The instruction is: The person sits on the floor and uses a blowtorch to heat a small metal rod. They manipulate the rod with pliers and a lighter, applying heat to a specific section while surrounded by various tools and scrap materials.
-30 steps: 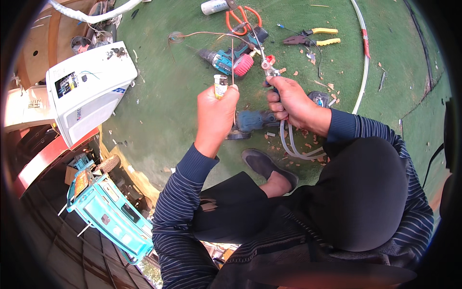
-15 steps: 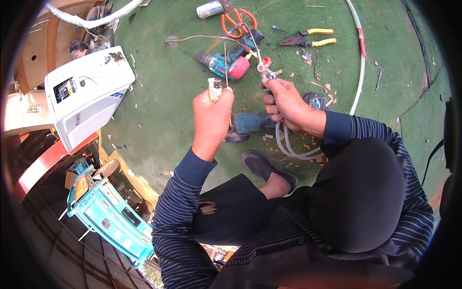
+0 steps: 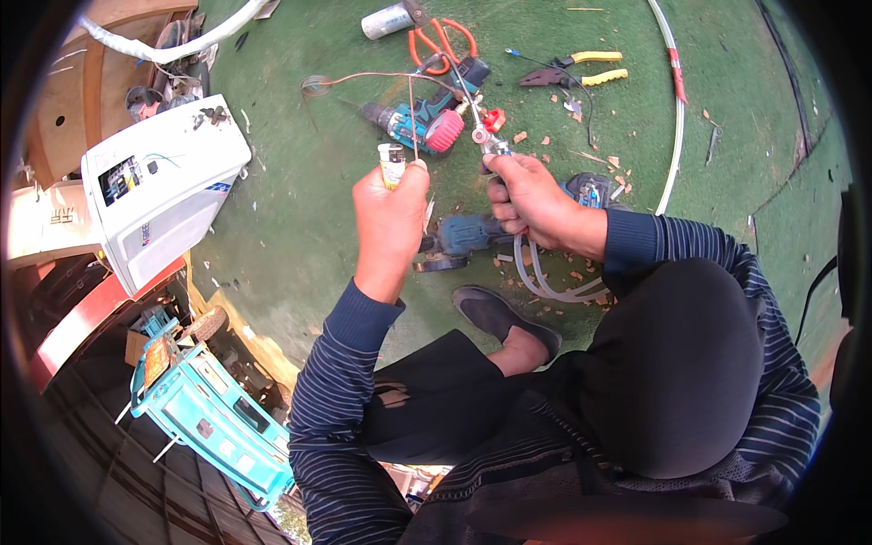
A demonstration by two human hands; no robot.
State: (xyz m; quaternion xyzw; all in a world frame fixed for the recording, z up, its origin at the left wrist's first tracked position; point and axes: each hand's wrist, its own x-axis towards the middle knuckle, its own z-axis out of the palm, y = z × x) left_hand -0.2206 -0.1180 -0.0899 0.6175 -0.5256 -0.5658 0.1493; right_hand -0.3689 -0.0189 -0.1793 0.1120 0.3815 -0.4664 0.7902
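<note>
- Left hand (image 3: 392,204): closed around a lighter (image 3: 391,156) and a thin copper-coloured rod (image 3: 413,123), both poking up from the fist.
- Right hand (image 3: 536,202): fingers wrapped round a gas torch (image 3: 480,136), its nozzle pointing away beyond the hand; clear hoses (image 3: 543,283) loop out below.
- Between and below both hands: a blue angle grinder (image 3: 468,233).
- Just beyond the left hand: a cordless drill (image 3: 395,121).
- Farther past the right hand: yellow-handled pliers (image 3: 549,77).
- Well left of the left hand: a white appliance casing (image 3: 186,213).
</note>
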